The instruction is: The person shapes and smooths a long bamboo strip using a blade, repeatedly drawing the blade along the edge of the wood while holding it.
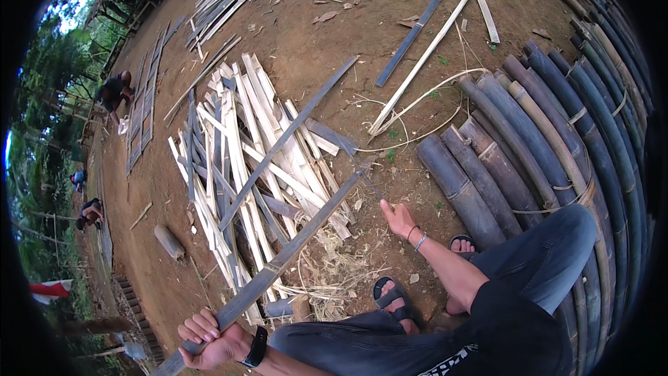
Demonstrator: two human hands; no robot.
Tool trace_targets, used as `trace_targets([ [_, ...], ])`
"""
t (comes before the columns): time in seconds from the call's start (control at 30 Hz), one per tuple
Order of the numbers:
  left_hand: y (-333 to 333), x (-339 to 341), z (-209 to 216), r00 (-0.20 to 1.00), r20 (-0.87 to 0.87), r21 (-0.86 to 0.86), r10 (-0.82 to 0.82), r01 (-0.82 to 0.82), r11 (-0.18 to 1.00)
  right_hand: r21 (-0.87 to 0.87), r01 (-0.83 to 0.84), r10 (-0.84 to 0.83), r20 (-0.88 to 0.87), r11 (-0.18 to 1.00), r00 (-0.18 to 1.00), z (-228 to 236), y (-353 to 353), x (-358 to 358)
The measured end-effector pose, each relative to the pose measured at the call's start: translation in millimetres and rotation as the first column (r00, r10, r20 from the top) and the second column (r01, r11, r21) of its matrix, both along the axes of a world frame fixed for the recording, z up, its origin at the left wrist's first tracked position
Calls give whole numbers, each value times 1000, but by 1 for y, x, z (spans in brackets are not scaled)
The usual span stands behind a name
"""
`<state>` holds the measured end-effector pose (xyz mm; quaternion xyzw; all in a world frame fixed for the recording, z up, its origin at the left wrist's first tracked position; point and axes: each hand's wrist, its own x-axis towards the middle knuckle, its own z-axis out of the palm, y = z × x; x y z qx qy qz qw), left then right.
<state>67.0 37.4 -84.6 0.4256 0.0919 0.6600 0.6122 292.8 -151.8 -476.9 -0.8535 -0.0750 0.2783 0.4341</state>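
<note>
My left hand (212, 341) is closed round the near end of a long dark bamboo slat (278, 262). The slat slants up and away to the right, over a heap of split bamboo strips (240, 160). Beyond the slat's far end, my right hand (398, 219) is closed on a tool whose handle is hidden in the fist. Its thin, dark blade (372, 184) points toward that end; whether they touch I cannot make out. Pale shavings (334, 264) lie on the ground below the slat.
Dark bamboo poles (480, 181) are stacked at my right, beside my bent knee. More strips (233, 0) lie farther off on the bare soil. A short bamboo piece (169, 242) is at left. Another person (115, 90) crouches by a lattice frame (145, 108); others are farther away.
</note>
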Motion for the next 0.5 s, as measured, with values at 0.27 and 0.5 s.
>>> trace_targets([
  [0.27, 8, -3, -2, 998, 14, -11, 62, -61, 998, -17, 23, -23, 5, 1000, 1000, 27, 7, 5],
  [0.5, 7, -7, 0, 998, -6, -16, 67, -67, 998, -49, 20, -17, 49, 999, 999, 12, 4, 3],
])
